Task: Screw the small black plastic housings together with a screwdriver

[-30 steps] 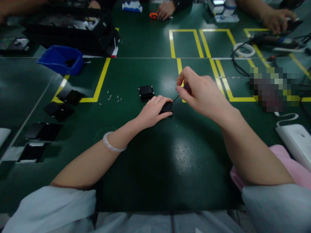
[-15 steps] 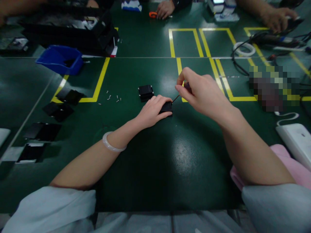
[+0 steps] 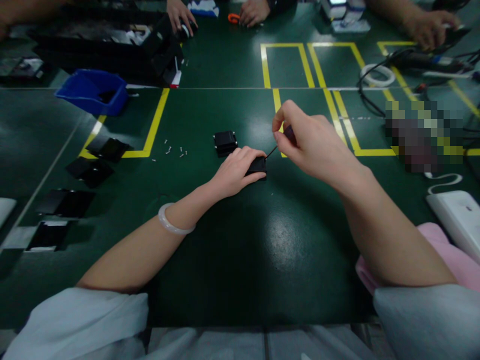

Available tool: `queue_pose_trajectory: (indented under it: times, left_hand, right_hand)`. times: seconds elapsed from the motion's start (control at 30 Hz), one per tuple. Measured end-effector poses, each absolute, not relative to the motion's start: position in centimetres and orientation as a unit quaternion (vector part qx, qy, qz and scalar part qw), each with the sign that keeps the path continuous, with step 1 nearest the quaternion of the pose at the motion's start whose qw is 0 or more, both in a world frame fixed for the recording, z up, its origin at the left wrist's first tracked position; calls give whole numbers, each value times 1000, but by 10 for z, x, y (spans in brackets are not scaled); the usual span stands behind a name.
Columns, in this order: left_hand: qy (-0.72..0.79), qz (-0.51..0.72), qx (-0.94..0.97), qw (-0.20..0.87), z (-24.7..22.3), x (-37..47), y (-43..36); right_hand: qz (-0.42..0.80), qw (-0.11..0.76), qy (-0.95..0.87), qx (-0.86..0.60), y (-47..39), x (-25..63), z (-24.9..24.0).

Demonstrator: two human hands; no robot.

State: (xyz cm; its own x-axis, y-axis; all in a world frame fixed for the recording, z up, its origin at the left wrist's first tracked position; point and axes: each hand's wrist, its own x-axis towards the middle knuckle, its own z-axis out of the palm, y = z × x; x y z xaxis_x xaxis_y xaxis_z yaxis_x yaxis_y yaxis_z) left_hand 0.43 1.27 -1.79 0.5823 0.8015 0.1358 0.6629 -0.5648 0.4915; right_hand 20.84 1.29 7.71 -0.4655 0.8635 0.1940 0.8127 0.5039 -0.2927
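My left hand (image 3: 239,170) presses a small black box-shaped part (image 3: 257,165) onto the green table, its thumb and fingers closed around the sides. My right hand (image 3: 305,137) grips the dark handle of a screwdriver (image 3: 272,151). Its thin shaft slants down to the right-hand corner of the held part, where the tip appears to touch; a screw there is too small to make out. Just behind my left hand sits a second black part (image 3: 225,142) with shiny screws at its corners. Several loose screws (image 3: 181,152) are scattered to the left.
Several black parts (image 3: 66,202) line the left side, below a blue bin (image 3: 93,92) and a black crate (image 3: 108,50). At right lie a pink cloth (image 3: 431,250), a white device (image 3: 457,220) and cables. Co-workers' hands (image 3: 255,12) are at the far edge.
My right hand and the screwdriver handle have shifted very slightly; my left hand and the held part stay put. A co-worker's hand has appeared beside the black crate holding something dark.
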Motion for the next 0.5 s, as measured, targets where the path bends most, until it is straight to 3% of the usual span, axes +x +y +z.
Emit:
queue_pose_trajectory:
  times: [0.5]
  left_hand:
    - [422, 176, 867, 197, -19, 4, 13]
  right_hand:
    - [68, 154, -850, -499, 12, 207, 78]
